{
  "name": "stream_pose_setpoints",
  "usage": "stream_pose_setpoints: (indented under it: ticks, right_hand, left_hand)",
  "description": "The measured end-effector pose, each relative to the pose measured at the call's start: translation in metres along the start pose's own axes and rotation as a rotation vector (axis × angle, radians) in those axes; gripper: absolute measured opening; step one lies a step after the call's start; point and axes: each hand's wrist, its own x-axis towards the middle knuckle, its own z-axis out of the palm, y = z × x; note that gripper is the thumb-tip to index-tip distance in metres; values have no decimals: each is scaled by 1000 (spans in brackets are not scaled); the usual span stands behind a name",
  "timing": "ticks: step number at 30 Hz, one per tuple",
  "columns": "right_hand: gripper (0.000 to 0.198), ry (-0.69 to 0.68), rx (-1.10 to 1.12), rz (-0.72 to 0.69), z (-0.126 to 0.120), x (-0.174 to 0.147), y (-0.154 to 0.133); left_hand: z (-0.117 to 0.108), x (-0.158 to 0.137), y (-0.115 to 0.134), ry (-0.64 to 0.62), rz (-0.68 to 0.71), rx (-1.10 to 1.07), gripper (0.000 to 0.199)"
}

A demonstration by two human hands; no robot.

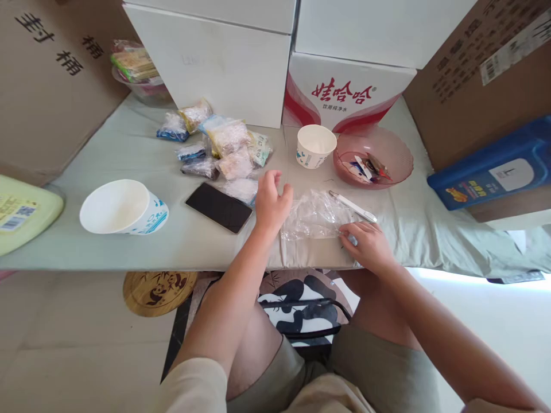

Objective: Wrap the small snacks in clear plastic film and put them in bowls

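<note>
A crumpled clear plastic bag (316, 215) lies flat on the cloth in front of me. At its left edge, my left hand (273, 202) is raised, thumb and fingers apart with nothing between them. My right hand (368, 244) has its fingertips closed on the bag's right corner. Just above that hand rests a white utility knife (353, 206), set at a slant. Left of my left hand lies a black phone (219, 207). Behind it is a pile of small plastic-wrapped packets (230, 143).
A paper cup (316, 147) and a pink bowl (400, 166) holding scraps stand at the back. On the left are a larger paper tub (124, 207) and a yellow-green bottle (26, 215). A blue container (495, 166) is at right. White boxes (215, 69) wall the rear.
</note>
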Motion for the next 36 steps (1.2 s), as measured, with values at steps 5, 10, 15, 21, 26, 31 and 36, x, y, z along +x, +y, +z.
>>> stream_pose_setpoints:
  ticks: [5, 10, 15, 21, 26, 31, 36]
  right_hand:
    - [16, 38, 19, 32, 0, 0, -5]
    - [16, 149, 174, 76, 7, 3, -5]
    - [32, 165, 354, 157, 15, 3, 5]
    - [9, 265, 716, 56, -1, -4, 11]
    - [9, 27, 672, 128, -3, -7, 15]
    - [11, 238, 539, 191, 0, -7, 11]
    - [14, 354, 606, 163, -3, -7, 6]
  left_hand:
    - [-14, -37, 16, -575, 446, 339, 37]
    - [-17, -36, 5, -692, 311, 561, 13]
    - [-34, -17, 1, -603, 243, 276, 9]
    - [-44, -9, 1, -809, 175, -32, 13]
    - [-37, -9, -4, -778, 265, 367, 14]
    - [-35, -10, -5, -567, 350, 481, 12]
    - [-35, -9, -8, -598, 402, 390, 12]
